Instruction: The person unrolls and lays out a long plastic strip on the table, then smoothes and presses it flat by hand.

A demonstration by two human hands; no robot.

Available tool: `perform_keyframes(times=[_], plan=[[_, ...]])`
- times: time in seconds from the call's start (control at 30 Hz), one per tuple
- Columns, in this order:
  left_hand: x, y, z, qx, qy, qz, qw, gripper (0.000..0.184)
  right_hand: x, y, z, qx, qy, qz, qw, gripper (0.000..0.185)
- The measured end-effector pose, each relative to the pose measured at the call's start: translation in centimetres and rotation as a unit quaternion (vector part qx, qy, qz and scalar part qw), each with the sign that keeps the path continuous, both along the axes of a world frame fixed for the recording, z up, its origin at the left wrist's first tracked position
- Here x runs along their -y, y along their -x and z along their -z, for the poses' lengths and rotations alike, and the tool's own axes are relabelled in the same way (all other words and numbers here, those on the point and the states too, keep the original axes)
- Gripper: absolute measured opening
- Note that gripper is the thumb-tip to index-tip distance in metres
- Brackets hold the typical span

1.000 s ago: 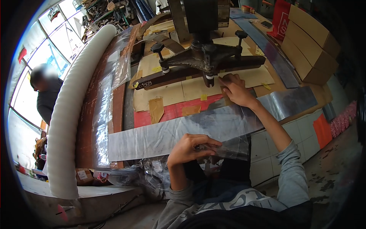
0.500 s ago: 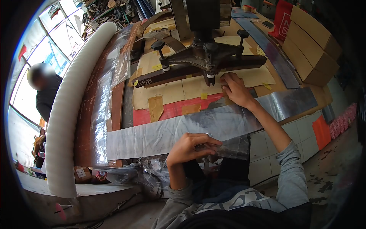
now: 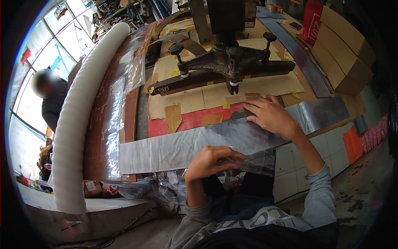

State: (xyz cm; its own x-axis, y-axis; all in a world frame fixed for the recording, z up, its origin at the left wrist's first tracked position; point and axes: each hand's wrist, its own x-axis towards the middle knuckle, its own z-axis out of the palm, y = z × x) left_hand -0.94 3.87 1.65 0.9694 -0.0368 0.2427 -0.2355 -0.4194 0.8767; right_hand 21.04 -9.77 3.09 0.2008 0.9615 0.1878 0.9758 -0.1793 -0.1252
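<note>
My left hand [image 3: 212, 162] is at the front edge of the table, its thumb and fingers closed on a clear plastic sheet [image 3: 261, 161] that hangs towards my lap. My right hand [image 3: 271, 118] lies palm down with fingers stretched out, over the far edge of a long translucent strip [image 3: 166, 152] and a dark patch beside it. Whether its fingertips press on anything cannot be made out. Behind them a red band [image 3: 161, 128] with brown tape pieces borders a tan board [image 3: 178, 105]. Above the board stands a dark metal press bar [image 3: 224, 79].
A long white foam roll [image 3: 78, 133] runs along the left side. Cardboard boxes [image 3: 338, 54] and a red bag [image 3: 310, 23] stand at the right. A person [image 3: 54, 99] is beyond the roll, near the windows. More clear plastic [image 3: 168, 186] hangs below the front edge.
My right hand has drawn back from beneath the press bar towards me, and its fingers have straightened. My left hand keeps its hold on the plastic sheet. The view has shifted slightly.
</note>
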Motion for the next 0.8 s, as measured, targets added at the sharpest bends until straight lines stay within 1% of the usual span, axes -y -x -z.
perform_keyframes(times=[0.1,0.3,0.4,0.5,0.6,0.7,0.8], plan=[[0.1,-0.1,0.0,0.01,0.012,-0.011,1.0,0.032,-0.1,0.2,1.3,0.036,-0.027,0.007,0.999,0.046],[0.5,-0.6,0.5,0.032,0.031,-0.126,0.991,0.035,-3.4,-1.3,1.5,-0.03,-0.026,-0.006,0.999,0.041],[0.5,-0.9,0.5,0.038,0.033,-0.161,0.986,0.035,-4.8,-2.0,2.0,0.002,-0.03,-0.007,1.0,0.035],[0.6,-1.0,0.5,0.033,0.028,-0.199,0.979,0.034,-5.0,-2.1,3.4,0.026,-0.119,-0.011,0.992,0.031],[0.7,-1.0,0.4,0.023,0.034,-0.211,0.976,0.034,-4.9,-2.3,3.6,-0.002,-0.114,0.002,0.993,0.028],[0.8,-1.0,-0.1,0.002,0.015,-0.215,0.976,0.033,-5.0,-2.7,4.0,0.03,-0.141,-0.002,0.99,0.026],[0.8,-1.0,-0.3,0.001,0.006,-0.213,0.977,0.034,-5.1,-2.6,3.7,0.03,-0.139,0.0,0.99,0.025]])
